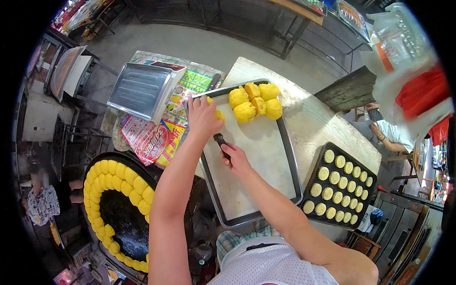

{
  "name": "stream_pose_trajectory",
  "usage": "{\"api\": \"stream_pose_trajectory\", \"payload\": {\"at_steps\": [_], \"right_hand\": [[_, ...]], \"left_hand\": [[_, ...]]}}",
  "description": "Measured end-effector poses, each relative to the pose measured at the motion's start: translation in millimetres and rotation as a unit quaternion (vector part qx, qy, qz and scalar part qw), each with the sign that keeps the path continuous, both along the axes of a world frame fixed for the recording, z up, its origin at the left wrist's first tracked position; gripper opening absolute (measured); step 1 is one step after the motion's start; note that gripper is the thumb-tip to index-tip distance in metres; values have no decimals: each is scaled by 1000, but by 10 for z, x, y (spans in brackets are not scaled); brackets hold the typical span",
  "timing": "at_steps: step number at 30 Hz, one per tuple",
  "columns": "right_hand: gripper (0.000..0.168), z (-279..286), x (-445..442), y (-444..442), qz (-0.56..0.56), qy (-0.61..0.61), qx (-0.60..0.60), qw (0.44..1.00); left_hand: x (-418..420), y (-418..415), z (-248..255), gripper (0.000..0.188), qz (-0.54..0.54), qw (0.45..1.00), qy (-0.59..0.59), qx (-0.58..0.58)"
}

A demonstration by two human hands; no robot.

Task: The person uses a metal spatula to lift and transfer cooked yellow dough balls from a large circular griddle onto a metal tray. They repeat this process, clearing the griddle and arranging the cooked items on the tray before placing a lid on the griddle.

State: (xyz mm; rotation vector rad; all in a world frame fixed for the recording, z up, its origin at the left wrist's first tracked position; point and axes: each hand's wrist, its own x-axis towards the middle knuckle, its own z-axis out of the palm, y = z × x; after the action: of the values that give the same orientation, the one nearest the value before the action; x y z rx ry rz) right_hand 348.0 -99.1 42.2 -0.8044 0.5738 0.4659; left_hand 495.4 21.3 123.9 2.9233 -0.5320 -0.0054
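A large metal baking tray (pixel 292 156) with a pale liner lies before me. Near its far left corner, my left hand (pixel 205 117) is closed over yellow buns (pixel 220 115), mostly hidden beneath the fingers. My right hand (pixel 235 158) grips the dark handle of a tool (pixel 221 140), whose working end is hidden by the left hand. Several yellow buns (pixel 243 112) sit grouped at the tray's far end, and some show brownish cut or torn faces.
Small round cakes fill a dark tray (pixel 309 185) at right. Yellow buns (pixel 121 171) ring a round black pan (pixel 123 217) at left. A metal tray (pixel 140 89), printed sheets (pixel 148 139) and a dark-handled utensil (pixel 214 81) lie at far left. People are at both sides.
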Motion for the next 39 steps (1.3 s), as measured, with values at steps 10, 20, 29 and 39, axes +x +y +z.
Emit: {"api": "stream_pose_trajectory", "payload": {"at_steps": [10,20,29,39], "right_hand": [[29,-225,123,-366,-49,58,362,929],[39,666,-401,-49,299,-49,28,953],[24,1320,-1223,1507,491,-96,-121,857],[27,1179,-2161,3688,635,-180,-159,734]], "left_hand": [[-1007,-493,657,37,-15,953,-86,-290],[-3366,853,512,48,239,893,90,-371],[-4397,2091,763,19,323,842,25,-432],[-6219,4267,807,47,586,742,-217,-244]]}}
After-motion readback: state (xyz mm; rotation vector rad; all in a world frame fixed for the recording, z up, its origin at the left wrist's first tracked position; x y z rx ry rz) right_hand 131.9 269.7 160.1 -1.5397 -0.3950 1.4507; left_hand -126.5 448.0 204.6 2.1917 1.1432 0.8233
